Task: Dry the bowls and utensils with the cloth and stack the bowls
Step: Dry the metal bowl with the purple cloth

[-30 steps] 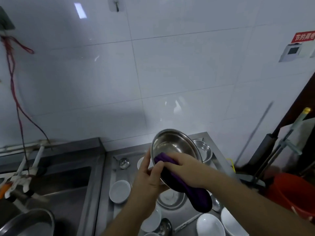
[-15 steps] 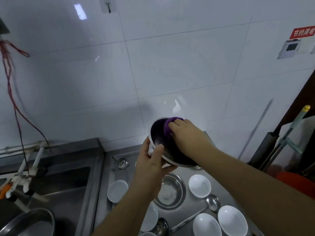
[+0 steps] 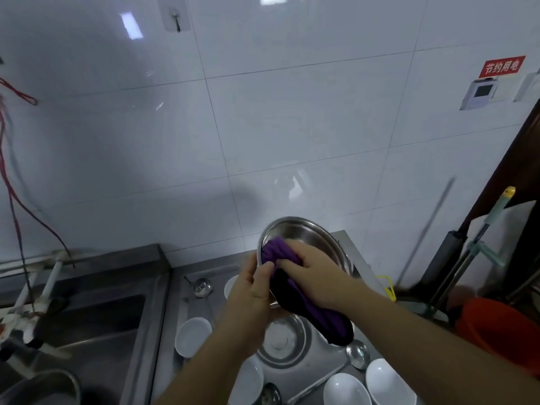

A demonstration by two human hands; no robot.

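Fingers point(image 3: 287, 263) of the right hand point(image 3: 314, 277) curl over a bunched purple cloth point(image 3: 280, 252) and press it into a round stainless steel bowl point(image 3: 306, 238), which is held tilted in the air above the steel counter point(image 3: 330, 363); the cloth's darker loose end hangs down below the wrist. The left hand point(image 3: 254, 290) grips the bowl's near rim, thumb over the edge against the cloth, while its other fingers are hidden behind the bowl. Nearest the camera, several white ceramic bowls point(image 3: 346, 388) sit on the counter and are cut off by the lower edge, and a long-handled metal ladle point(image 3: 358, 353) lies among them, its handle partly under the forearms. A second steel bowl point(image 3: 282, 342) rests on the counter directly beneath the hands, partly covered by the left forearm. Another white bowl point(image 3: 193, 336) lies to its left, and a small metal ladle point(image 3: 203, 286) lies farther back. Left of the counter is a steel sink point(image 3: 96, 325) with a blurred tap, and a metal basin in the bottom corner is cropped. To the right, an orange bucket point(image 3: 496, 331) and mop handles stand, dim and hard to make out. Behind everything rises a glossy white tiled wall point(image 3: 292, 127) with a red sign point(image 3: 501, 67), a small wall unit below it, an adhesive hook near the top, and red cords hanging at the left edge.
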